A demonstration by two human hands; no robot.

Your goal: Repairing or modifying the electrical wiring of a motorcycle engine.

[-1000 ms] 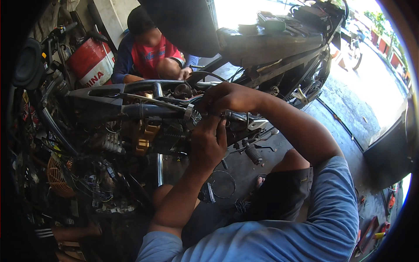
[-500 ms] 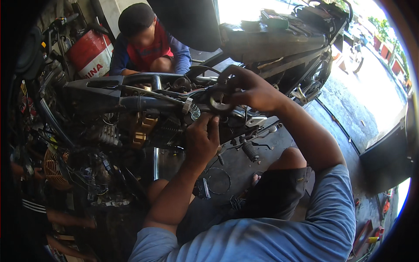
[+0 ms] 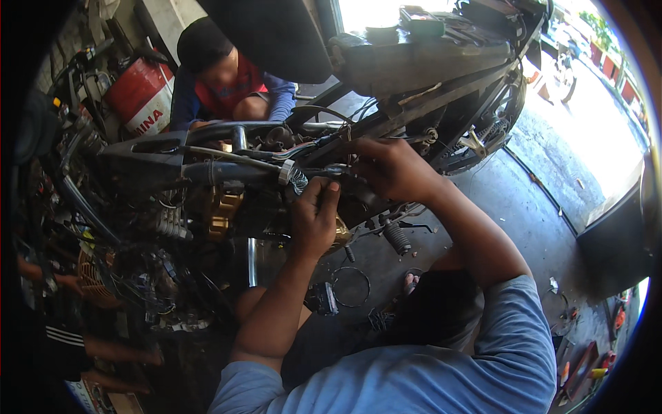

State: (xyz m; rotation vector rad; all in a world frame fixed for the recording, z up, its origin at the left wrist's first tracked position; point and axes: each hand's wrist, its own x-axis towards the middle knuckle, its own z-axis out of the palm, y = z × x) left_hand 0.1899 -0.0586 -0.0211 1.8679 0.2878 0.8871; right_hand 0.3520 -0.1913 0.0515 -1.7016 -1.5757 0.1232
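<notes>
A stripped motorcycle frame (image 3: pixel 207 172) lies across the view in front of me, with bare tubes and loose wires (image 3: pixel 301 148) along it. My left hand (image 3: pixel 317 215) is closed at the frame's near side, thumb pressed on the fingers; what it pinches is too small to make out. Just left of its fingertips are a pale round collar (image 3: pixel 285 172) and a coil of thin wire (image 3: pixel 297 181). My right hand (image 3: pixel 396 169) is curled by the wires to the right, its fingertips near the left thumb. Whatever lies within its fingers is dark and hidden.
Across the frame crouches another person (image 3: pixel 224 86). A red and white drum (image 3: pixel 141 96) stands behind at left. Another person's arm (image 3: pixel 121 350) shows lower left. The motorcycle's seat and tail (image 3: pixel 420 58) extend to the right. A footpeg (image 3: pixel 396 238) juts out below.
My right hand has turned and dropped slightly; the dark ring, like a roll of tape, seen in its fingers before is no longer distinct. My left hand stays almost in place. The view has shifted slightly.
</notes>
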